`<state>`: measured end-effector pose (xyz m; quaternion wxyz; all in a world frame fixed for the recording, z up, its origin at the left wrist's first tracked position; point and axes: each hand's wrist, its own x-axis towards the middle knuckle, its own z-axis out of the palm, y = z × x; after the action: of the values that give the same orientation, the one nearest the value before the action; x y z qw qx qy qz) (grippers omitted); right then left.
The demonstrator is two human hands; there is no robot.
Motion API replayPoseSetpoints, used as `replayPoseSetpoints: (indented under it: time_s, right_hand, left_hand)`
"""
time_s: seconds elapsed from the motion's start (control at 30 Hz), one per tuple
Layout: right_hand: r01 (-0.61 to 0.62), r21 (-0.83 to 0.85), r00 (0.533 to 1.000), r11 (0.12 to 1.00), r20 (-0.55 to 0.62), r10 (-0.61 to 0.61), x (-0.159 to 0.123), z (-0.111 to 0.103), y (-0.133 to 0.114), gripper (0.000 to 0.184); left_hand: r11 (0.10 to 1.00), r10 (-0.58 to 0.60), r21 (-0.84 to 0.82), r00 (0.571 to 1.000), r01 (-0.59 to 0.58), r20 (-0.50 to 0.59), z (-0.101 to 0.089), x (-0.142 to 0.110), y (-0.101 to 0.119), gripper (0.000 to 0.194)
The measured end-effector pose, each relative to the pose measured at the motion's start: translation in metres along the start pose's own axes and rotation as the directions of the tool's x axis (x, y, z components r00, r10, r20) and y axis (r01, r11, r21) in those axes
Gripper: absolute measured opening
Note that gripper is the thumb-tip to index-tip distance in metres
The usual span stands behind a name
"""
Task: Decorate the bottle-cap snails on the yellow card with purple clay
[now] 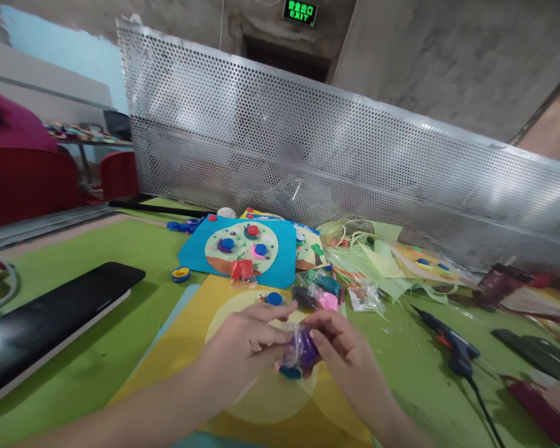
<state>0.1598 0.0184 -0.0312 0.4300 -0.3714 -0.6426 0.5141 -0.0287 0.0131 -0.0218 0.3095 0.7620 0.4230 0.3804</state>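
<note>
Pinched between the fingertips of the right hand is a small plastic packet of something purple; the fingers of the left hand close on its clear wrapping from the other side. Both hands hold it above the pale circle on a yellow sheet, with a dark teal disc showing just below it. The sheet's left edge runs slantwise over a light-blue one. Green tabletop shows between that edge and a long black-topped device at the left, and also between the yellow sheet and a glue gun at the right, its cord trailing toward the near edge. Past the hands, a blue disc sits near the circle's far rim. Beyond, a red packet lies over the near edge of a decorated blue sheet; pink and dark packets crowd the space to its right. Farther off, a perforated metal panel stands behind the tabletop.
</note>
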Motion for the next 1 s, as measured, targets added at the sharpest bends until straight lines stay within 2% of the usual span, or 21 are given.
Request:
replayPoseSetpoints:
  time_s: [0.1,0.17,0.33,0.4,0.47,0.53,0.57,0.6,0.67,0.7,0.77,0.83,1.0]
  right_hand:
    - [0.036,-0.019,0.997,0.999,0.071,-0.034,-0.004,0.000,-0.003,0.035]
    - [0.032,-0.073,0.997,0.997,0.074,-0.027,-0.006,0.000,-0.005,0.036]
    - [0.026,-0.099,0.996,0.995,0.082,-0.018,-0.006,0.002,-0.007,0.026]
    - [0.025,-0.076,0.995,0.997,0.098,-0.018,-0.006,0.002,-0.007,0.024]
    - [0.020,-0.064,0.997,0.998,0.074,-0.015,-0.004,0.001,-0.006,0.024]
    - [0.011,-0.063,1.000,0.998,0.005,-0.011,-0.002,-0.001,-0.004,0.025]
    - [0.005,-0.061,0.999,0.998,-0.038,-0.007,-0.001,-0.002,-0.002,0.027]
    - [-0.007,-0.057,0.997,0.998,-0.072,0.002,0.001,-0.004,0.000,0.029]
    - [-0.028,-0.037,0.993,0.999,-0.112,0.024,0.003,-0.006,0.005,0.034]
    - [-0.035,-0.024,0.993,0.999,-0.111,0.032,0.004,-0.006,0.007,0.036]
    - [-0.039,-0.002,0.995,0.999,-0.091,0.039,0.004,-0.007,0.010,0.039]
    - [-0.033,0.004,0.996,0.999,-0.084,0.033,0.004,-0.007,0.011,0.039]
    - [-0.023,-0.010,0.994,1.000,-0.104,0.022,0.002,-0.010,0.006,0.039]
  left_hand:
    - [0.991,0.124,0.050,0.990,-0.121,-0.062,0.000,-0.002,-0.002,0.022]
    - [0.974,0.208,0.107,0.974,-0.199,-0.090,0.001,-0.004,-0.004,0.021]
    - [0.884,0.425,0.281,0.893,-0.375,-0.146,0.005,-0.008,0.003,0.024]
    - [0.855,0.474,0.318,0.865,-0.409,-0.162,0.006,-0.009,0.007,0.027]
    - [0.898,0.400,0.287,0.892,-0.334,-0.212,0.002,-0.006,0.009,0.026]
    - [0.973,0.207,0.165,0.926,-0.161,-0.315,-0.007,0.000,0.008,0.023]
    - [0.997,0.067,0.066,0.927,-0.045,-0.368,-0.014,0.004,0.007,0.022]
    - [0.999,-0.019,-0.048,0.912,-0.001,-0.409,-0.020,0.008,0.005,0.022]
    - [0.923,-0.274,-0.349,0.914,0.162,-0.298,-0.030,0.015,0.002,0.025]
    - [0.885,-0.326,-0.417,0.915,0.207,-0.238,-0.032,0.017,0.001,0.028]
    - [0.831,-0.378,-0.484,0.917,0.274,-0.130,-0.032,0.018,0.000,0.032]
    - [0.808,-0.388,-0.507,0.919,0.302,-0.071,-0.026,0.017,0.001,0.035]
    - [0.770,-0.381,-0.551,0.924,0.323,0.010,-0.016,0.015,0.004,0.025]
